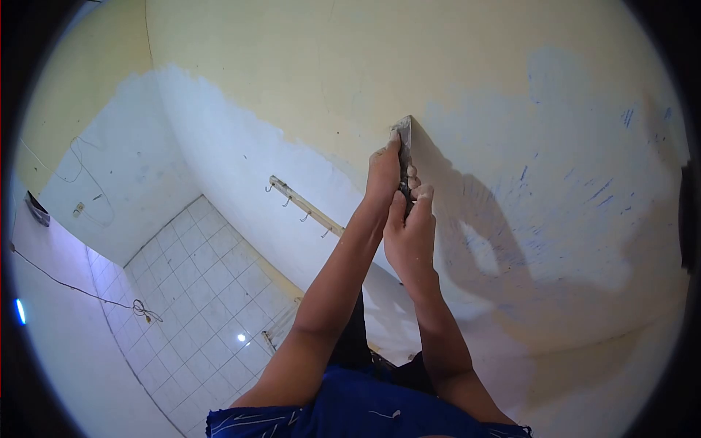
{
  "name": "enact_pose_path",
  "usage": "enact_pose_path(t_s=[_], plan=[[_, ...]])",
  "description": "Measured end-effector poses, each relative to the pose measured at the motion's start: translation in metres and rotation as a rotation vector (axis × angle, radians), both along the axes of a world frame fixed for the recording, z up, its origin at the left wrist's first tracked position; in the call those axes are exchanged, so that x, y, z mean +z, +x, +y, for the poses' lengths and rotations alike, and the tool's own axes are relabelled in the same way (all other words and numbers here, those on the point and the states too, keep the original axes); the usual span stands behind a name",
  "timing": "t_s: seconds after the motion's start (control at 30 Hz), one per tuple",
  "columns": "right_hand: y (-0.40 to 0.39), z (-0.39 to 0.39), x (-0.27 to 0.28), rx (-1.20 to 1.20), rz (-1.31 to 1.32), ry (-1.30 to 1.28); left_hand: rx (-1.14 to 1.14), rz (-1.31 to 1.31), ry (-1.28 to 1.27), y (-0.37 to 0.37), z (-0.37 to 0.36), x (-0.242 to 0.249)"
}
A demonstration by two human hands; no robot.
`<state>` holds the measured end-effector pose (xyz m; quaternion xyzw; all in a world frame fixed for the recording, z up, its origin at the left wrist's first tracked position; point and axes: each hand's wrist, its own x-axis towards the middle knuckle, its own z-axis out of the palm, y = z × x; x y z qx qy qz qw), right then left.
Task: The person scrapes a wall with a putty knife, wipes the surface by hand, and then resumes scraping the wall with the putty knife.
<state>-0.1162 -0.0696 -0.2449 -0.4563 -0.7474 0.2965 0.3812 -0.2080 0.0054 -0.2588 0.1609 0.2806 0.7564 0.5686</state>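
Note:
A putty knife [404,130] with a pale, smeared blade is held up against the yellowish wall [350,66]. My left hand [385,166] is closed round its upper part, the thumb on the blade. Just below, my right hand [412,226] grips the dark handle with fingers closed. Both hands are close together, and their fingertips carry whitish paste. To the right of the blade, a whitish-grey patch with blue marks [569,182] covers the wall, and the shadow of my arms falls on it.
A wooden rail with hooks [305,207] is on the wall at left of centre. Beyond it lies a white tiled floor [197,285]. A cable [95,293] hangs at the far left, near a wall socket [79,209] with a thin wire.

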Motion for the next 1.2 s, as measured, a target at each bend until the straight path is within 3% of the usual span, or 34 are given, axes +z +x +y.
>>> enact_pose_path(t_s=[0.13,0.2,0.33,0.4,0.47,0.5,0.53,0.63,0.7,0.83,0.97,1.07,1.1,1.2], plan=[[0.010,0.002,-0.024,0.043,0.119,0.358,0.027,0.164,-0.107,0.014,-0.001,-0.008],[0.015,-0.003,-0.017,-0.027,0.059,0.080,-0.003,0.065,-0.073,0.018,-0.001,-0.007],[0.001,0.005,-0.016,-0.023,0.067,0.206,0.027,0.143,-0.054,0.006,0.005,-0.009],[0.004,-0.002,-0.009,-0.040,0.041,0.115,-0.023,-0.064,0.027,0.005,-0.001,-0.001],[0.013,-0.002,-0.012,-0.008,0.061,0.114,-0.001,-0.046,0.002,0.014,-0.004,0.000],[0.014,0.000,-0.015,0.046,0.132,0.314,-0.006,-0.002,-0.031,0.019,-0.006,-0.002],[0.015,0.001,-0.016,0.052,0.136,0.326,-0.010,0.041,-0.063,0.021,-0.005,-0.001],[0.013,0.004,-0.015,-0.011,0.062,0.135,0.015,0.091,-0.046,0.012,0.011,-0.009],[0.004,0.011,-0.019,0.004,0.047,0.356,0.007,0.066,-0.020,0.002,0.013,-0.010],[0.005,-0.003,-0.001,0.003,-0.023,0.035,0.000,0.022,-0.016,0.003,0.001,-0.003],[0.009,0.009,-0.034,0.002,0.062,0.319,0.026,0.099,-0.013,0.008,0.015,-0.024],[-0.005,0.013,-0.006,0.027,-0.029,0.216,0.088,0.086,0.011,-0.011,0.020,-0.012],[-0.010,0.005,0.015,0.001,-0.089,0.003,0.068,-0.029,0.025,-0.014,0.020,-0.009],[-0.006,0.006,-0.010,0.023,-0.005,0.168,0.037,0.017,0.023,-0.011,0.013,-0.016]])
